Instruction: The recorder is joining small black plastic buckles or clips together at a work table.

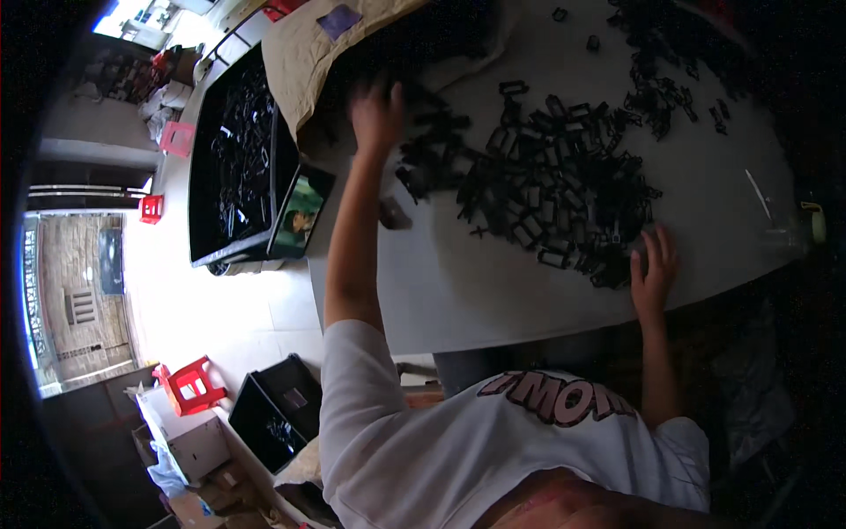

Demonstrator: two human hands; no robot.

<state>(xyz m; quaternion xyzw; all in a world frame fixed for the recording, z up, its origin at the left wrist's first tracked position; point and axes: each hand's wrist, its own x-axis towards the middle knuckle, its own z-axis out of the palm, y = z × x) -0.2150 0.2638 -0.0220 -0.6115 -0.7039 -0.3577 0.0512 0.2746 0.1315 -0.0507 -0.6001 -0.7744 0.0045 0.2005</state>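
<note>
A loose pile of small black plastic frame-shaped parts (551, 176) spreads over the pale table (441, 300). At the far left of the table lies a tan paper sack (295, 66), its dark mouth turned toward the pile. My left hand (377, 119) reaches to that mouth, somewhat blurred, its fingers apart and nothing visible in them. My right hand (654, 269) rests at the pile's near right edge, fingers spread, the fingertips by the outermost parts. Shadow hides the inside of the sack.
Left of the table stands a large black crate (198, 212) full of dark parts, with a lit screen (300, 216) at its corner. More black parts (656, 97) lie at the far right. A clear container (780, 238) stands at the right edge. A red stool (189, 388) is on the floor.
</note>
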